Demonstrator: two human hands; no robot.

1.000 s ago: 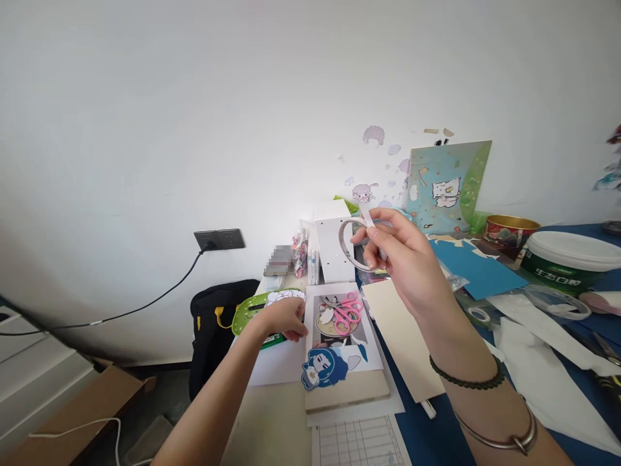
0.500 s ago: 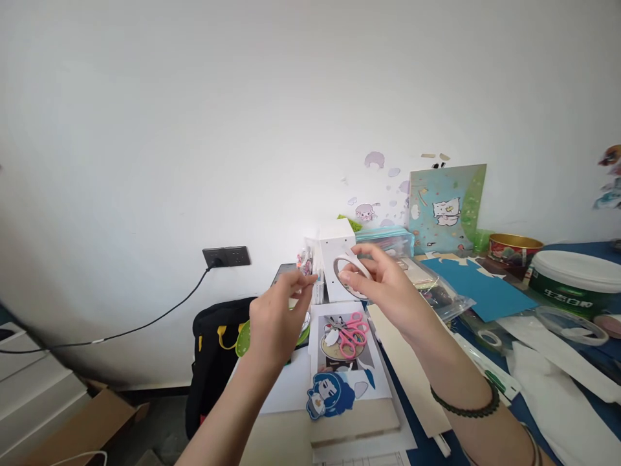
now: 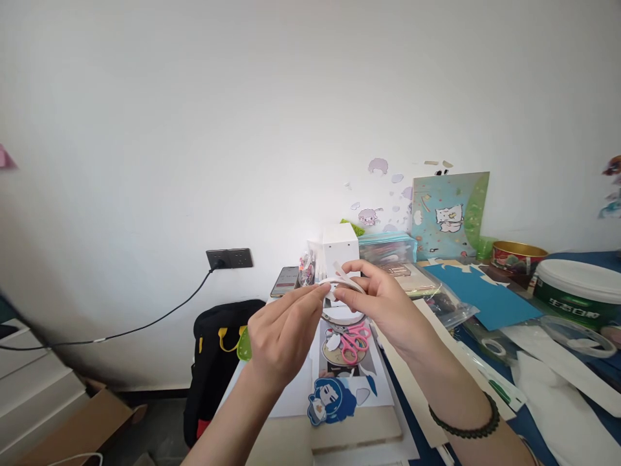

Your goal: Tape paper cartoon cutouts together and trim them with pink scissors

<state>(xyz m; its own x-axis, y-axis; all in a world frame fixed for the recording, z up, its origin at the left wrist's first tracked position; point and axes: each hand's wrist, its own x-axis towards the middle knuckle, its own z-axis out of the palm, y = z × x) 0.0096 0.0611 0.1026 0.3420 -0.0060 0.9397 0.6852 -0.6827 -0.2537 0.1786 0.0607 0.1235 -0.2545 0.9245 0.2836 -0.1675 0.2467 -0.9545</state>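
Note:
Both my hands are raised above the desk and meet on a thin white roll of tape (image 3: 342,315). My right hand (image 3: 383,310) holds the ring, with a loose white strip sticking up between its fingers. My left hand (image 3: 284,333) pinches the roll's near edge with thumb and forefinger. Below them lie pink scissors (image 3: 356,341) on a printed sheet (image 3: 334,375), next to a blue cartoon cut-out (image 3: 330,399).
A white box (image 3: 340,246), a phone (image 3: 286,279) and pens stand at the desk's back. Blue paper (image 3: 485,294), a green tub with white lid (image 3: 577,288), a gold tin (image 3: 517,255) and white sheets fill the right. A black bag (image 3: 213,349) and cable hang left.
My left hand rose from the desk and came to the tape roll. My right hand lowered the roll and turned it flat; both hands now grip it.

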